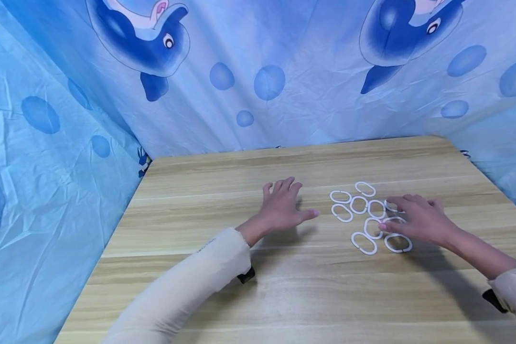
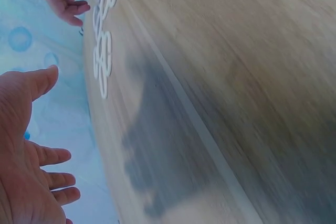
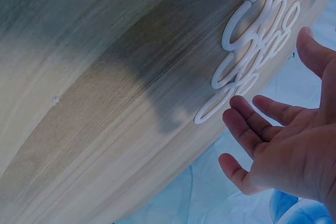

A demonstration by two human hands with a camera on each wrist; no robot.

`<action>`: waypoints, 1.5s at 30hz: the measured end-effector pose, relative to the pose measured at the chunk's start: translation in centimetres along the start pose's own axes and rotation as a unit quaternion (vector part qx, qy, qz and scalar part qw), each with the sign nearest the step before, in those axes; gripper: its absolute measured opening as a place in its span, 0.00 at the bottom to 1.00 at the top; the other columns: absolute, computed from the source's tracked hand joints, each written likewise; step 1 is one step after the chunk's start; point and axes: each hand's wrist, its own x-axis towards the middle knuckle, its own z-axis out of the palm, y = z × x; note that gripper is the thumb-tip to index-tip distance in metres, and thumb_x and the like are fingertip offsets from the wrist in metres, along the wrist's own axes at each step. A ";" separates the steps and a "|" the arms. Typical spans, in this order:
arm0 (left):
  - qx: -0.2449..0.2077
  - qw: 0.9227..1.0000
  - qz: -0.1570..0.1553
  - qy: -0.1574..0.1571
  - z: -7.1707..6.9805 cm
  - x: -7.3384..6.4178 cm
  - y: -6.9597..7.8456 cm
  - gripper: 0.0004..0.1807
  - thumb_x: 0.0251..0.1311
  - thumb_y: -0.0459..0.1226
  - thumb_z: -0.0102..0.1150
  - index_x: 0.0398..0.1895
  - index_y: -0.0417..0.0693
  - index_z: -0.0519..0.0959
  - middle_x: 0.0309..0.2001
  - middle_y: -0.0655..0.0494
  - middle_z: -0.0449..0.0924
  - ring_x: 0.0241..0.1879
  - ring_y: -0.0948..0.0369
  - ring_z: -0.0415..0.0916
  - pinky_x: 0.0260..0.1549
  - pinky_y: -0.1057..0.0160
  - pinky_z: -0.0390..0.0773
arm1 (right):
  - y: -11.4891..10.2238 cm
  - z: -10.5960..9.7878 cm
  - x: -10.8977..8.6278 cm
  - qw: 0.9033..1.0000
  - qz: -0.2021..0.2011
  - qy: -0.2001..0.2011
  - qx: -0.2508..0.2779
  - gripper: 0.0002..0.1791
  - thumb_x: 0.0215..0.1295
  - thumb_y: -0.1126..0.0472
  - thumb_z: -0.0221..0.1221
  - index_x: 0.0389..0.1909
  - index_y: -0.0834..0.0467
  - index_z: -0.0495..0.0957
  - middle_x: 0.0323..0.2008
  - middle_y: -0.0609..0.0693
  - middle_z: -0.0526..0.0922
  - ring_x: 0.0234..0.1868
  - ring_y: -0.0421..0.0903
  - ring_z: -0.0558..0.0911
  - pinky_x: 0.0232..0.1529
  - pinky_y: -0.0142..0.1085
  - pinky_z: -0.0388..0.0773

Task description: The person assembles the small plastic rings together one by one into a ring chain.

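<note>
Several white oval shower-curtain rings (image 1: 353, 238), some showing a small gap, lie flat in a loose cluster right of centre on the table. My right hand (image 1: 423, 220) hovers above the cluster's right side, fingers spread and holding nothing. It partly hides a few rings from the head view. In the right wrist view its fingers stand apart from the rings (image 3: 226, 36). Left of the cluster, my left hand (image 1: 281, 208) is held over bare wood with its thumb stretched toward the rings. Its fingers are spread, and nothing is in them.
The wooden table (image 1: 258, 306) ends at a back edge against a blue curtain (image 1: 309, 114) printed with dolphins and bubbles. More of this curtain hangs at both sides. Shadows of both hands fall on the wood.
</note>
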 end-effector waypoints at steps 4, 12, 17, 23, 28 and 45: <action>0.008 1.000 0.006 -0.002 0.0 0.3 1.0 0.46 0.55 0.67 0.53 0.71 0.51 0.61 0.73 0.53 0.54 0.71 0.55 0.50 0.66 0.45 0.43 | -0.1 0.1 -0.2 1.000 0.000 -0.001 -0.005 0.44 0.53 0.35 0.65 0.59 0.66 0.72 0.46 0.65 0.79 0.50 0.64 0.74 0.43 0.60 0.57; 0.021 0.999 0.028 0.003 0.1 1.0 3.0 0.45 0.55 0.67 0.55 0.69 0.52 0.63 0.71 0.53 0.57 0.69 0.55 0.53 0.65 0.45 0.46 | -0.2 0.5 -1.0 1.000 0.001 -0.002 -0.011 0.44 0.51 0.34 0.65 0.59 0.64 0.73 0.46 0.65 0.80 0.50 0.65 0.74 0.43 0.60 0.57; 0.028 0.999 0.040 -0.001 0.5 1.2 4.0 0.44 0.54 0.67 0.55 0.69 0.52 0.64 0.70 0.54 0.60 0.68 0.56 0.55 0.64 0.46 0.49 | -0.4 0.5 -1.0 1.000 -0.007 0.000 -0.013 0.41 0.49 0.35 0.67 0.55 0.64 0.76 0.35 0.55 0.80 0.43 0.58 0.77 0.42 0.60 0.56; 0.051 0.997 0.052 -0.031 1.2 1.6 5.1 0.44 0.54 0.69 0.53 0.69 0.55 0.65 0.67 0.58 0.62 0.65 0.58 0.58 0.62 0.47 0.51 | -0.5 0.6 -1.3 0.999 -0.024 0.016 -0.019 0.33 0.48 0.37 0.69 0.46 0.59 0.81 0.28 0.45 0.77 0.36 0.48 0.76 0.40 0.56 0.56; 0.073 0.994 0.051 -0.059 1.7 1.8 6.1 0.43 0.54 0.69 0.52 0.68 0.58 0.65 0.66 0.61 0.64 0.64 0.60 0.59 0.62 0.49 0.52 | -0.5 0.7 -1.6 0.999 -0.035 0.024 -0.024 0.26 0.48 0.39 0.70 0.37 0.56 0.82 0.26 0.43 0.76 0.34 0.46 0.77 0.41 0.57 0.57; 0.116 0.987 0.050 -0.101 3.1 2.1 7.9 0.34 0.54 0.70 0.51 0.56 0.62 0.73 0.57 0.65 0.68 0.59 0.63 0.62 0.63 0.52 0.52 | -0.4 0.9 -2.1 0.997 -0.052 0.043 -0.034 0.19 0.43 0.38 0.72 0.20 0.46 0.76 0.18 0.36 0.70 0.25 0.37 0.70 0.40 0.55 0.58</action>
